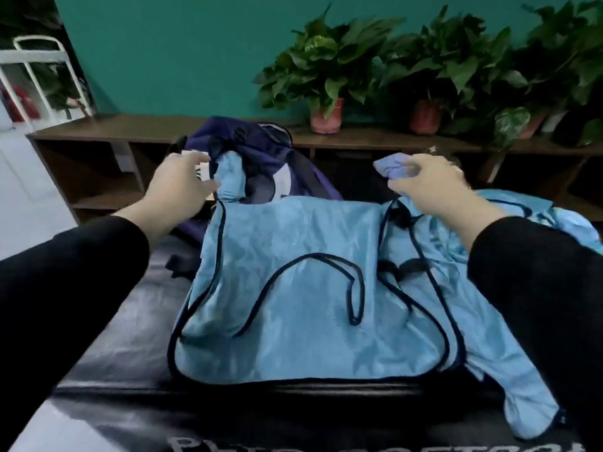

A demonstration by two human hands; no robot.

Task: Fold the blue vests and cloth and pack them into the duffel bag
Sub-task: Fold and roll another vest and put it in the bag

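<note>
1 vest, neckline toward wearer

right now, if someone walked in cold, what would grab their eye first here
The light blue mesh vest with dark piping, spread flat across the black padded surface. The left hand and right hand grip its far corners; behind lies the open navy duffel bag.
</note>
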